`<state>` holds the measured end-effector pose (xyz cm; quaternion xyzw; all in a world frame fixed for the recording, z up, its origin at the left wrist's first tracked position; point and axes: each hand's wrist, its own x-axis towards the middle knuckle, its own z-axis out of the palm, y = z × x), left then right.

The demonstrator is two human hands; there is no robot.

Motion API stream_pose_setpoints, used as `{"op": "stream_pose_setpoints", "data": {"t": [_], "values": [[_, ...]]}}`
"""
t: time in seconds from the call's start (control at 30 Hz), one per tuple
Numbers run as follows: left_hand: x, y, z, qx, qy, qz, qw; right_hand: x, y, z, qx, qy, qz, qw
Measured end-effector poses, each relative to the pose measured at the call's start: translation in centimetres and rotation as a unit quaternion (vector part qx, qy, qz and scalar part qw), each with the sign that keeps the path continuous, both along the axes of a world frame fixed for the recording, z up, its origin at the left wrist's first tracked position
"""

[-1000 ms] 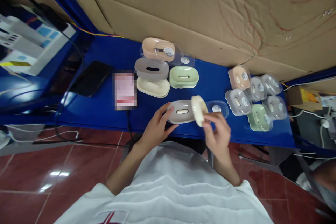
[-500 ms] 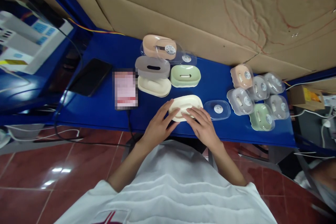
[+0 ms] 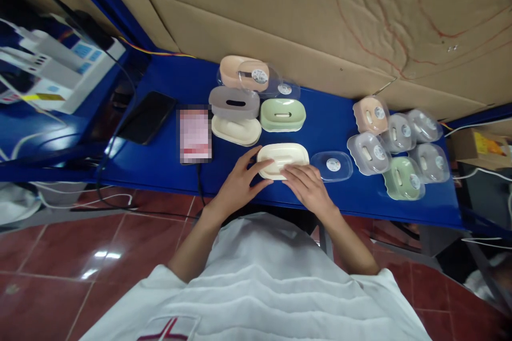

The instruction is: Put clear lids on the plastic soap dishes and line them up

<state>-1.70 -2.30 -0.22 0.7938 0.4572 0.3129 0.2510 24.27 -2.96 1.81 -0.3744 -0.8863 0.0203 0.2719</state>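
A cream oval soap dish point(image 3: 284, 152) lies at the table's front edge between my hands. My left hand point(image 3: 240, 178) is around its left end, index finger over the rim and thumb along the front. Fingers close together, my right hand point(image 3: 306, 184) rests over the front right part and covers it. Just to the right lies a clear lid point(image 3: 326, 173) with a round sticker. Behind are a green soap dish point(image 3: 268, 117), a grey soap dish point(image 3: 218, 101) and another cream dish piece point(image 3: 224, 134). A peach soap dish point(image 3: 230, 69) sits at the back among clear lids.
Several lidded soap dishes point(image 3: 368, 157) are grouped on the right of the blue table point(image 3: 320, 205). On the left lie a pixelated phone-like device point(image 3: 194, 136) with a cable, a dark tablet-like slab point(image 3: 148, 117) and white power strips point(image 3: 76, 77). A cardboard wall point(image 3: 260, 16) rises behind.
My right hand's fingers have drawn together and slid towards the dish's front, showing more of its inside. My left hand has shifted slightly left. The dish stays almost in place.
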Motion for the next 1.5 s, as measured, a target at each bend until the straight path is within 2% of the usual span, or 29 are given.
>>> {"op": "stream_pose_setpoints", "data": {"t": [0.17, 0.3, 0.47, 0.6, 0.67, 0.77, 0.87, 0.93, 1.03, 1.13, 1.2, 1.3, 1.5], "values": [[0.1, 0.1, 0.3, -0.031, -0.014, -0.007, 0.999, 0.3, 0.5, 0.4, -0.061, 0.080, 0.009, 0.995], [1.0, -0.2, 0.2, -0.022, -0.010, 0.014, 1.000, 1.6, 1.4, 1.5, -0.062, 0.123, -0.024, 0.990], [0.1, -0.9, 0.4, 0.017, 0.061, -0.006, 0.998, 3.7, 3.0, 2.3, -0.052, 0.057, -0.103, 0.992], [-2.1, -2.1, 0.8, 0.025, 0.076, -0.004, 0.997, 4.3, 3.8, 2.3, -0.099, -0.010, -0.100, 0.990], [-2.9, -2.7, 0.9, 0.021, 0.068, 0.000, 0.997, 5.0, 3.5, 2.2, -0.130, -0.054, -0.104, 0.985], [-3.5, -3.3, 1.1, 0.015, 0.056, -0.001, 0.998, 7.6, 1.8, 2.1, -0.193, -0.110, -0.150, 0.963], [-3.4, -3.2, 1.1, 0.014, 0.036, -0.016, 0.999, 10.5, -0.3, 2.1, -0.230, -0.113, -0.191, 0.948], [-2.9, -2.8, 1.1, 0.013, 0.023, -0.033, 0.999, 11.3, -1.4, 2.3, -0.222, -0.086, -0.195, 0.951], [-1.3, -2.3, 1.1, -0.005, 0.019, -0.058, 0.998, 10.1, -2.4, 2.9, -0.191, -0.008, -0.186, 0.964], [0.4, -2.1, 1.0, -0.032, 0.011, -0.069, 0.997, 6.9, -3.1, 3.1, -0.161, 0.053, -0.161, 0.972], [1.2, -2.1, 0.8, -0.031, -0.004, -0.066, 0.997, 4.7, -3.6, 2.6, -0.139, 0.051, -0.128, 0.981], [1.6, -2.3, 0.3, 0.008, -0.022, -0.059, 0.998, 2.7, -4.2, 1.2, -0.104, 0.023, -0.084, 0.991], [0.8, -2.4, -0.2, 0.029, -0.025, -0.066, 0.997, 2.9, -4.8, -1.3, -0.103, -0.026, -0.058, 0.993]]}}
